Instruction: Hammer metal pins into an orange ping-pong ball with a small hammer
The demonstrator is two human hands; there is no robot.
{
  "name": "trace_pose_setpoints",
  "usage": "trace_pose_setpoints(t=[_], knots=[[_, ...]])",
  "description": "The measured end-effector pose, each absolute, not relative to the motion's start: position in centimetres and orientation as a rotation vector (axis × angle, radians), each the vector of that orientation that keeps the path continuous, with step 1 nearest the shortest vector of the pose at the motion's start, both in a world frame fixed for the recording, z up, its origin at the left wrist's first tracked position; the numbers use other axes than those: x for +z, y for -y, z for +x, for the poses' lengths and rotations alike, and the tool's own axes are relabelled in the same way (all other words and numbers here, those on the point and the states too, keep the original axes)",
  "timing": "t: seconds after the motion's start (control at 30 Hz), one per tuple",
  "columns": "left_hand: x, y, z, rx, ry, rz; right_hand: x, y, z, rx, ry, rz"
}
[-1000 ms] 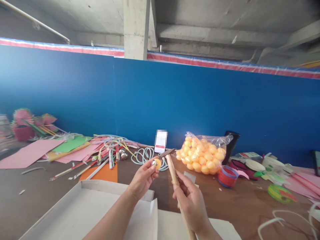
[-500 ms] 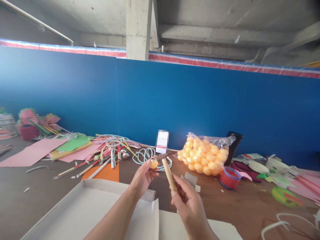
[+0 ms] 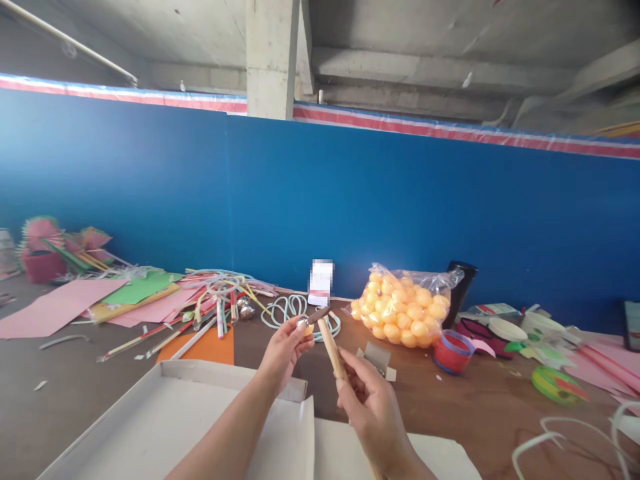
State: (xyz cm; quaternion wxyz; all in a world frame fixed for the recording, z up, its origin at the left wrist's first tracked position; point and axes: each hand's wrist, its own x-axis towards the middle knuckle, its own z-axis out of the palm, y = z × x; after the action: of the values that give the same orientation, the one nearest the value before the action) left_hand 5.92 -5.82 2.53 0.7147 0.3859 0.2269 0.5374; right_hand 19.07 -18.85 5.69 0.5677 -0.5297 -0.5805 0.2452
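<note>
My left hand [image 3: 284,350] pinches a small orange ball [image 3: 309,329] with a shiny silver piece on its upper side, partly hidden by my fingers. My right hand [image 3: 367,397] is wrapped round the pale wooden handle of a hammer [image 3: 332,350], which slants up and to the left. Its dark narrow head lies crosswise at the top of the handle, its left end at the ball; whether they touch I cannot tell. Behind my hands is a coil of pale blue tubing [image 3: 290,310]. Two silver balls [image 3: 246,308] rest farther left.
A clear bag of orange balls [image 3: 400,310] stands behind my right hand, near a red tape roll [image 3: 453,352] and a small open box [image 3: 377,357]. A white box lid [image 3: 165,413] lies in front. Coloured paper [image 3: 65,303] and sticks cover the left. A phone [image 3: 321,283] leans at the blue partition.
The ball has turned in my left fingers, so less orange and more silver shows. The hammer stays against or near it. The whole view has shifted slightly.
</note>
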Motion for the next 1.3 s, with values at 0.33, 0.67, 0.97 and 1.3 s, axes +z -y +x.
trace_pose_setpoints(t=[0.33,0.67,0.97,1.3], knots=[[2.04,5.41,6.01,1.221,-0.546,0.825,5.94,18.85,18.84,0.574,1.394,-1.267],[2.22,5.58,6.08,1.215,-0.557,0.795,5.15,18.38,18.41,0.559,1.308,-1.274],[2.33,5.68,6.1,1.199,-0.579,0.785,5.41,18.57,18.72,0.618,1.329,-1.306],[2.12,5.64,6.19,1.21,-0.586,0.769,5.22,18.41,18.88,0.617,1.282,-1.288]])
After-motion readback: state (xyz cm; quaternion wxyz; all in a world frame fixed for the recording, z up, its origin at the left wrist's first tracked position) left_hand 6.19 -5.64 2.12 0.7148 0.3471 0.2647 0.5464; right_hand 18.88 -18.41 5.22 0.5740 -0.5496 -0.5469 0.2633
